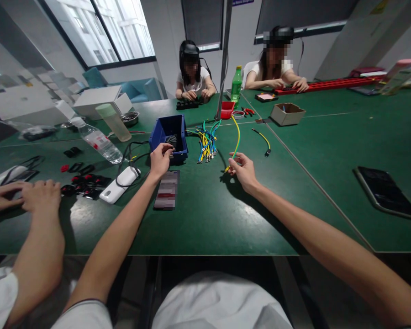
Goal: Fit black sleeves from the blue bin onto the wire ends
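My right hand (244,171) pinches a yellow-green wire (239,132) close to its lower end, and the wire curves upward from the fingers. At the front rim of a blue bin (157,132), my left hand (160,161) has its fingers curled together over the edge. Small dark pieces (171,140) lie inside the bin by those fingertips; whatever the fingers hold is too small to name. Between my hands, beyond them, is a bundle of wires (207,144) in yellow, green and blue with metal lugs. A short yellow-black wire (263,140) lies off to the right.
A phone (166,189) lies below my left hand, beside a white power bank (120,185) with a black cable. A co-worker's hands (41,194) are at far left, near black-red parts (89,183). A cardboard box (287,114) and another phone (385,191) stand right.
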Motion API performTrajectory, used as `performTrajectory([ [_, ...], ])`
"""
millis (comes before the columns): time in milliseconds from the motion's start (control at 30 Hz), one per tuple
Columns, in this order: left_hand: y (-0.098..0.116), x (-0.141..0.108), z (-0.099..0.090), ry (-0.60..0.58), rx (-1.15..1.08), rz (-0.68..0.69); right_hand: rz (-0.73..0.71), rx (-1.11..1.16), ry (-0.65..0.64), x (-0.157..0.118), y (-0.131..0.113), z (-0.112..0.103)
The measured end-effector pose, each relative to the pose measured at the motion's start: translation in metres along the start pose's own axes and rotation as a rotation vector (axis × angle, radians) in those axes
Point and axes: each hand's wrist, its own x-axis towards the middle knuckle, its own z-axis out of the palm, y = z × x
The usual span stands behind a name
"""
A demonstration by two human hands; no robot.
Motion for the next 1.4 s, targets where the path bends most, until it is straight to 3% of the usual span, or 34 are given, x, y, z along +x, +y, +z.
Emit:
performTrajectory([
  [533, 0.028, -0.043, -0.005, -0.189, -0.051, 0.027, 0.002, -0.049, -0.025, -0.002, 0.007, 0.002],
  [833, 0.042, -0.055, 0.000, -0.261, 0.015, -0.022, 0.021, 0.004, 0.057, -0.003, 0.005, 0.002],
  [1400, 0.049, -0.065, 0.008, -0.288, 0.197, 0.232, 0.076, 0.111, 0.063, 0.000, 0.009, 0.000],
])
